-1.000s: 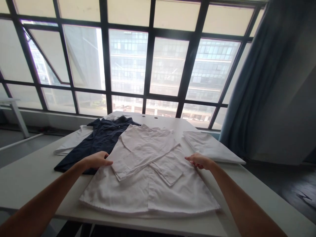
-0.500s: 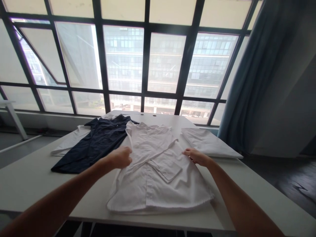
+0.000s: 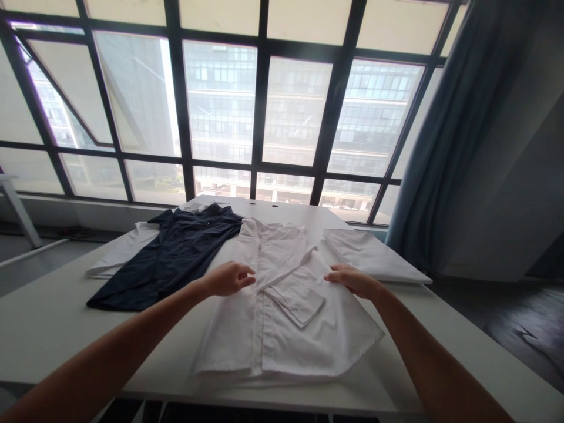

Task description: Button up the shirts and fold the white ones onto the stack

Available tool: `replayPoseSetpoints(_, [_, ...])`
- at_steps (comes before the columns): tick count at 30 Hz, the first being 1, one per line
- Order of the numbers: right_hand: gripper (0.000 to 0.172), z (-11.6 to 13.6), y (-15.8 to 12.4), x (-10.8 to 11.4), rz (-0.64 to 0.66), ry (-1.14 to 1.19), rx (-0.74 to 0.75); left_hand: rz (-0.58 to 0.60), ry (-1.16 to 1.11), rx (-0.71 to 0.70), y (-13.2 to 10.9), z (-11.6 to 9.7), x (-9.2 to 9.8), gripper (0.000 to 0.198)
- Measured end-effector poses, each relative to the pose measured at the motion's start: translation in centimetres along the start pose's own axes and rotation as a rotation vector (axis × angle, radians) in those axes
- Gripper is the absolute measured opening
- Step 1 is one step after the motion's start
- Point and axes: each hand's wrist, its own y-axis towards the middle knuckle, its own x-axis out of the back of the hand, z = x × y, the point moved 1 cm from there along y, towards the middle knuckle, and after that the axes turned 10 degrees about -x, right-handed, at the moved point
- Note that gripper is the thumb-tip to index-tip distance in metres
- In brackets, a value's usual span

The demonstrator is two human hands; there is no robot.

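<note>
A white shirt (image 3: 299,346) lies spread on the white table in front of me, its hem toward me. A sleeve with its cuff (image 3: 304,305) is laid slantwise across its body. My left hand (image 3: 228,278) is over the shirt's left part, thumb and fingers close together at the edge of a flap of cloth that runs down near the middle. My right hand (image 3: 355,281) pinches the shirt's right side; the edge there slopes from its fingers down to the hem.
Left of the shirt lies a dark navy shirt (image 3: 171,258), partly over another white garment (image 3: 126,249). A folded white cloth (image 3: 374,255) is at the right on the table (image 3: 48,335). Behind stand large windows (image 3: 222,100) and a blue curtain (image 3: 432,164).
My left hand has moved right, bringing the shirt's left side in toward the middle. The right hand has barely shifted, and the hem's right corner looks pulled straighter.
</note>
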Motion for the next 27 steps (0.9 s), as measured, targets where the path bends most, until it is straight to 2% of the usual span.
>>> replayPoseSetpoints(2, [0.036,1.4,-0.7,-1.0,0.031,-0.012,0.015,-0.066,0.081,-0.132,-0.2,2.1,-0.4,0.052])
replayPoseSetpoints(4, [0.033,2.9,-1.1,-2.7,0.022,-0.042,0.048,-0.038,0.125,-0.200,-0.4,3.7,-1.3,0.060])
replayPoseSetpoints(6, [0.030,4.3,-1.4,-5.1,0.017,-0.100,0.091,0.004,0.155,-0.209,-0.7,4.8,-2.3,0.065])
replayPoseSetpoints(10, [0.030,5.9,-1.0,-10.4,0.123,-0.233,0.157,0.056,0.160,-0.187,-1.0,5.5,-3.6,0.064])
replayPoseSetpoints(13, [0.031,5.9,-0.3,-12.9,0.194,-0.316,0.168,0.066,0.139,-0.167,-1.1,5.5,-3.7,0.064])
replayPoseSetpoints(17, [0.033,5.2,0.1,-13.6,0.224,-0.370,0.171,0.089,0.132,-0.170,-1.3,5.2,-3.4,0.064])
replayPoseSetpoints(22, [0.034,4.7,-0.4,-13.8,0.214,-0.383,0.172,0.154,0.158,-0.169,-1.3,4.0,-3.1,0.078])
replayPoseSetpoints(27, [0.041,5.2,-0.5,-13.1,0.373,-0.467,0.109,0.223,0.199,-0.215,-1.6,2.5,-3.7,0.090])
